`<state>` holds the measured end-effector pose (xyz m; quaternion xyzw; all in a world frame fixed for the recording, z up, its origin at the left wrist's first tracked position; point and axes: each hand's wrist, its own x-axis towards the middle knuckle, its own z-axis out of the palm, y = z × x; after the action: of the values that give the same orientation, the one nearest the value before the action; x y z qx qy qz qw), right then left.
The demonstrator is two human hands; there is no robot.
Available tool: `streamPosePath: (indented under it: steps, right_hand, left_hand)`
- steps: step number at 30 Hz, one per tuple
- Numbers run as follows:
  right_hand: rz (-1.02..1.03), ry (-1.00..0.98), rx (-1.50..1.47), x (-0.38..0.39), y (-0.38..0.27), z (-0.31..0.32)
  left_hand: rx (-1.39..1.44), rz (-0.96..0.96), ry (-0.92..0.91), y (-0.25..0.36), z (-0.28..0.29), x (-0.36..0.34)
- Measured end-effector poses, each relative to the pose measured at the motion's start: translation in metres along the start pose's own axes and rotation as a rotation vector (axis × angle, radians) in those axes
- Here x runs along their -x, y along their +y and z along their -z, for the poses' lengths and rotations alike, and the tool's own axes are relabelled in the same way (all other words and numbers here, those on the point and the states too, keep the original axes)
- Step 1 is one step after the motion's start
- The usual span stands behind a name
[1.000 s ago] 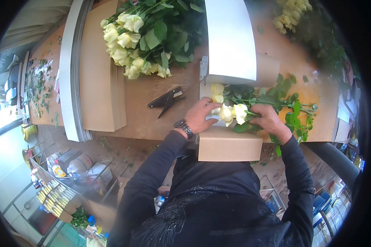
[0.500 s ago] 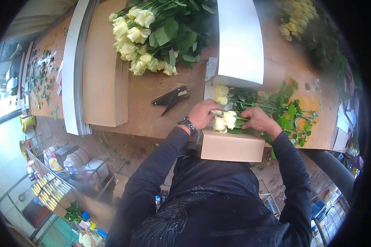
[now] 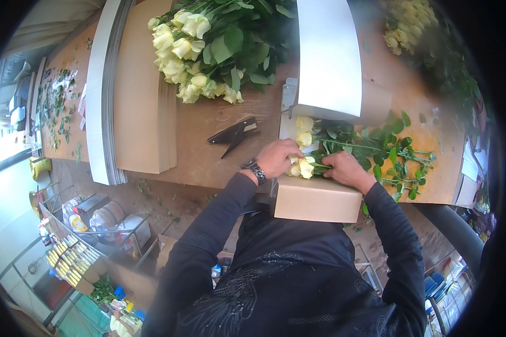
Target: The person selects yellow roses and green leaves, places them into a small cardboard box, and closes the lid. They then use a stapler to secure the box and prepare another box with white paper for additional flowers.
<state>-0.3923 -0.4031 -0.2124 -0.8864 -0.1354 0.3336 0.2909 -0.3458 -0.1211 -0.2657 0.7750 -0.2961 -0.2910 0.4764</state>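
Observation:
Creamy white roses (image 3: 303, 167) lie in front of me between a brown cardboard flap (image 3: 318, 200) at my waist and a tall white cardboard panel (image 3: 330, 59). My left hand (image 3: 276, 159), wearing a dark wristwatch, has its fingers curled against the near blooms. My right hand (image 3: 349, 170) is closed round the stems just behind these heads. Two more rose heads (image 3: 303, 132) rest just beyond, their leafy stems (image 3: 393, 154) stretching right across the table. Part of the fingertips is hidden by petals and leaves.
A black stapler (image 3: 233, 135) lies on the wooden table (image 3: 208, 163) to the left. Behind it is a large rose bunch (image 3: 180, 50); further left stands a stack of cardboard sheets (image 3: 140, 95). More roses (image 3: 410, 28) are at the far right. A wire rack (image 3: 118, 230) stands lower left.
My right hand has shifted slightly left, and the near rose heads have moved a little up. My left hand stays at the blooms, its fingers slightly farther over them.

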Motion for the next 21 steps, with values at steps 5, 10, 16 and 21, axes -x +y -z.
streamPosePath:
  steps: [5,10,16,21]
  right_hand:
    - [-0.084,0.081,-0.174,0.004,-0.015,0.032]
    - [0.035,0.043,-0.158,-0.011,-0.016,0.047]
    - [0.078,0.021,0.038,-0.025,-0.005,0.02]
    - [0.152,0.346,0.444,-0.034,-0.012,-0.001]
  left_hand:
    - [0.032,-0.019,-0.003,0.001,0.003,0.004]
    - [0.002,0.118,-0.018,0.006,0.003,0.007]
    - [0.079,0.183,0.096,0.007,-0.004,0.013]
    - [0.032,0.215,0.078,0.007,-0.007,0.013]
